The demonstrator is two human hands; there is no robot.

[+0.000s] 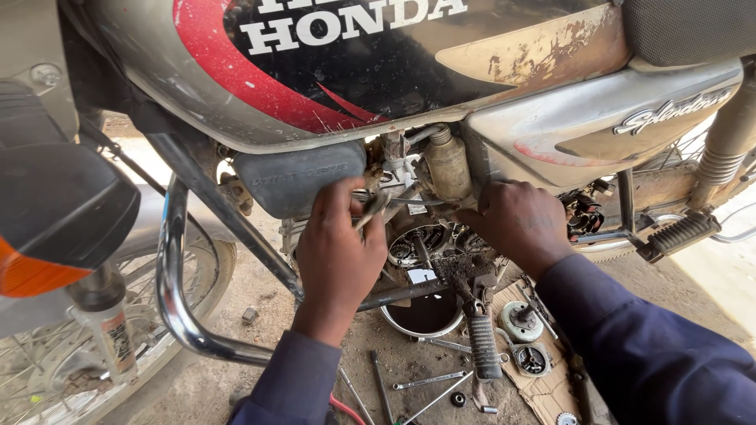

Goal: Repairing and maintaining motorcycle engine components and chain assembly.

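At the left, a chrome crash guard (169, 291) curves down ahead of the engine. The left hand (337, 244) has its fingers closed around a slim metal tool (372, 209), whose long axis tilts up and to the right toward the carburettor (446, 164) beneath the fuel tank (331, 63). A frame tube (236, 216) slants just left of that hand. The right hand (516, 224) presses against the open engine (429, 240); whether its fingers grip anything cannot be told. Below, spanners (429, 381) lie on the ground beside cardboard (543, 386).

Engine bay (429, 236) crowded by frame tube (228, 212)
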